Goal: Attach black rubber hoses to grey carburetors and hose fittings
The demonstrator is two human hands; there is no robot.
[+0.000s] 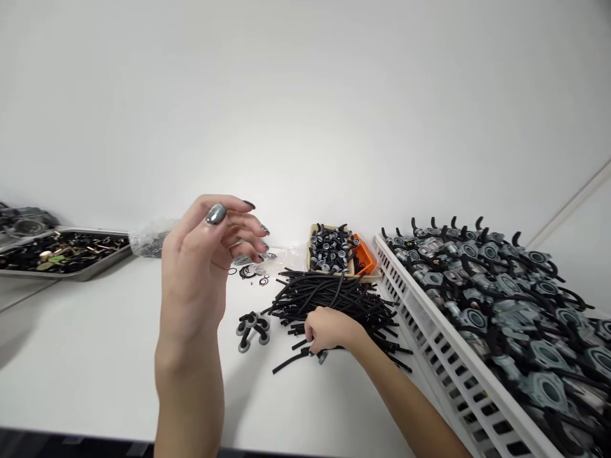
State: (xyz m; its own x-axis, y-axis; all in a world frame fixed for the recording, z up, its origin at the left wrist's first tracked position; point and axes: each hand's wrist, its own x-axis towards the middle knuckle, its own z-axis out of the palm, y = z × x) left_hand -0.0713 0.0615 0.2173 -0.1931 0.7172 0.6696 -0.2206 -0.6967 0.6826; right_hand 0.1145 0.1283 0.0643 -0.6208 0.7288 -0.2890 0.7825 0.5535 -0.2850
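Observation:
My left hand (203, 254) is raised over the white table (109, 356), its fingers loosely curved and apart, with nothing between them. Low at the front edge of a pile of short black rubber hoses (329, 289), my right hand (334, 327) has its fingers closed. A small black part with a grey end (322, 357) pokes out beneath its fingertips; the grip itself is partly hidden. Beside it a loose black hose (290, 362) lies on the table. Between my hands sits a small cluster of black parts with grey caps (252, 331).
A white slotted crate (429, 343) on the right is heaped with metal housings (506, 286) bearing black hoses. Behind the pile are a cream bin of capped parts (329, 248) and an orange bin (363, 254). Black rings (248, 272) lie nearby. A metal tray (90, 273) stands left.

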